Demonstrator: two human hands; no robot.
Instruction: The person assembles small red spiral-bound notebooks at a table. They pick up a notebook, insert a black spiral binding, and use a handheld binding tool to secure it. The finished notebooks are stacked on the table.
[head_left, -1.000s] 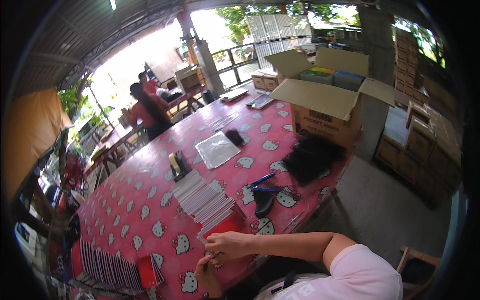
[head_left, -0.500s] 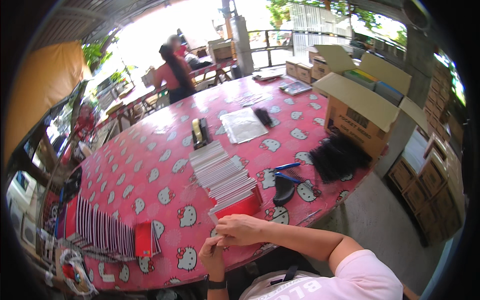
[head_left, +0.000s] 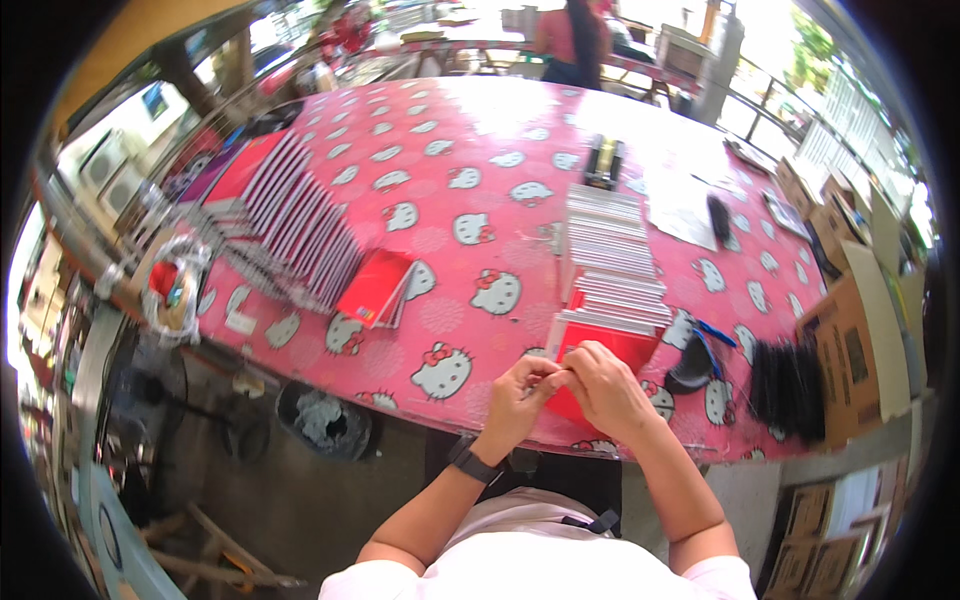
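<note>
When followed from left to right, first one white plastic bag (head_left: 192,305) with red contents (head_left: 163,278), at the rounded left edge of the pink desk (head_left: 440,318) printed with white cat faces (head_left: 495,292). Next, one long, slanting row of red-covered notebooks (head_left: 290,215), packed too tightly to count, reaching close to the near edge. Below that edge, one dark bin (head_left: 352,440) with crumpled pale plastic (head_left: 320,415) inside. Just right of the row, one small fan of red notebooks (head_left: 378,285), a tiny multicoloured mark (head_left: 365,317) on the top cover. Then a broad stretch of patterned surface, giving sideways room before the left hand (head_left: 518,398), black band (head_left: 472,461) on the wrist, fingers bent and meeting those of the right hand (head_left: 605,388); cannot tell whether gripping anything. Both hands just inside the near edge, over one red notebook (head_left: 634,346), contact hidden, at the near end of a second long row of notebooks (head_left: 608,245), pale page edges showing, again too dense to count. Beyond that row, one black tape dispenser (head_left: 604,165). Farther right, one flat pale plastic sheet (head_left: 682,215), one black curved object (head_left: 689,370), one blue-handled tool (head_left: 715,334) and one bundle of black bristle-like strips (head_left: 788,390), with tighter room there. Finally, one brown cardboard carton (head_left: 860,330) at the desk's right end, dark printed panel (head_left: 854,355) on its side.
</note>
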